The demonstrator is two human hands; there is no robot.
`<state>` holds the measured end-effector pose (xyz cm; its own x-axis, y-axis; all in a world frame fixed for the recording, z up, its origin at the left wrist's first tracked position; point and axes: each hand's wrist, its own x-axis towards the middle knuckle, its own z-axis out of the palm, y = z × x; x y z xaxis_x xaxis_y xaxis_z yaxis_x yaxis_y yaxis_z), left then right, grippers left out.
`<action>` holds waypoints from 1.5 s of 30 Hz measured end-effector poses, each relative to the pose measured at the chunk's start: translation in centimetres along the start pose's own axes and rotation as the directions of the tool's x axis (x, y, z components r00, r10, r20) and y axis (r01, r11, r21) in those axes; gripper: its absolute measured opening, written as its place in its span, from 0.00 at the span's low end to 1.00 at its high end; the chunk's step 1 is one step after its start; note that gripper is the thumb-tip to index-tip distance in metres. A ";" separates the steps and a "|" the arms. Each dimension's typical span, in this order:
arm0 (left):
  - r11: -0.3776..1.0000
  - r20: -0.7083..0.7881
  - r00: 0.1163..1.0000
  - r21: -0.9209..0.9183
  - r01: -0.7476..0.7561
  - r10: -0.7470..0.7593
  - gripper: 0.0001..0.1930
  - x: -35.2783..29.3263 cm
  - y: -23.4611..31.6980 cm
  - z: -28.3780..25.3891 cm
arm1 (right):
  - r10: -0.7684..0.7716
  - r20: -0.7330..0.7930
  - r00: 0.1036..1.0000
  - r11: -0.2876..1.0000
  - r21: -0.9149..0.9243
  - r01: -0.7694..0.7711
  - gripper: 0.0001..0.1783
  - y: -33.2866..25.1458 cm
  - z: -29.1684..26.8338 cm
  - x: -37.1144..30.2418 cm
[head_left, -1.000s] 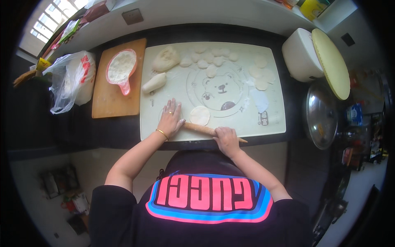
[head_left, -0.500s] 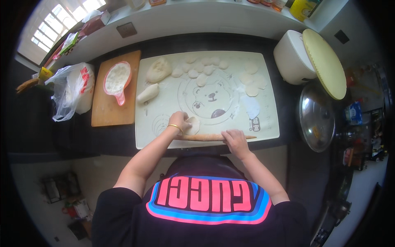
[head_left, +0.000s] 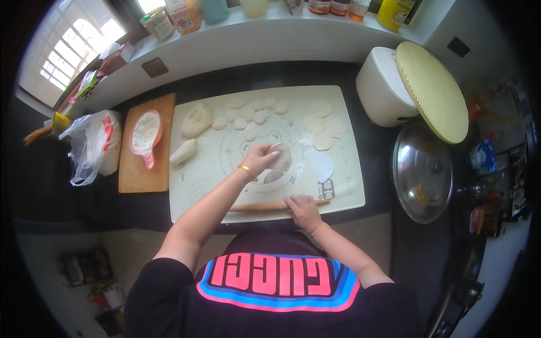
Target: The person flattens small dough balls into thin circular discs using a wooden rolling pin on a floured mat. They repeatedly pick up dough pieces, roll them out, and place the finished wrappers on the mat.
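My left hand [head_left: 261, 158] is over the middle of the pale dough mat [head_left: 220, 194], pinching the edge of a thin round dough wrapper [head_left: 283, 159]. At the mat's near edge, my right hand [head_left: 303, 210] is closed over the right part of a tapered wooden rolling pin [head_left: 256, 207]. Several flattened dough pieces [head_left: 251, 132] lie toward the far side of the mat. Rolled wrappers [head_left: 322, 128] overlap at its far right. A big dough lump [head_left: 197, 119] and a dough roll [head_left: 184, 151] rest along the left side.
Left of the mat, a pink-rimmed scoop of flour [head_left: 146, 132] sits on a wooden board [head_left: 129, 181], beside a plastic bag [head_left: 98, 146]. To the right are a white bin [head_left: 380, 84], a yellow ridged round tray [head_left: 437, 93] and a glass lid [head_left: 422, 172]. Jars [head_left: 319, 5] line the back ledge.
My left hand has lifted the dough wrapper from beside the rolling pin and carried it away from me, toward the mat's middle. My right hand stays on the pin. The view has shifted.
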<state>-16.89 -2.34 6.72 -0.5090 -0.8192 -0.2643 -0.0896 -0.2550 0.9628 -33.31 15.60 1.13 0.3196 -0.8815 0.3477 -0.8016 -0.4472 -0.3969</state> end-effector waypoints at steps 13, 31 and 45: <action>0.162 -0.019 0.931 0.986 -0.043 0.365 0.24 4.9 -6.6 -6.4 | -0.002 -0.007 1.000 1.000 0.008 0.002 0.22 0.1 0.1 -0.2; 0.287 0.548 0.836 0.801 -0.525 0.001 0.29 -7.6 -7.1 -9.1 | -0.025 -0.001 1.000 0.999 -0.027 0.025 0.26 -0.1 0.5 -0.1; 0.451 0.450 0.887 0.773 -0.446 0.106 0.32 -10.3 -7.0 -11.0 | -0.130 0.075 0.989 0.990 -0.051 0.134 0.26 -1.8 -0.5 4.4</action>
<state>-1.56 2.27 2.11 -0.8458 -0.5226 -0.1074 -0.4757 0.6476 0.5953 -30.73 12.56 3.83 0.4582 -0.8247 0.3317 -0.7763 -0.5530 -0.3026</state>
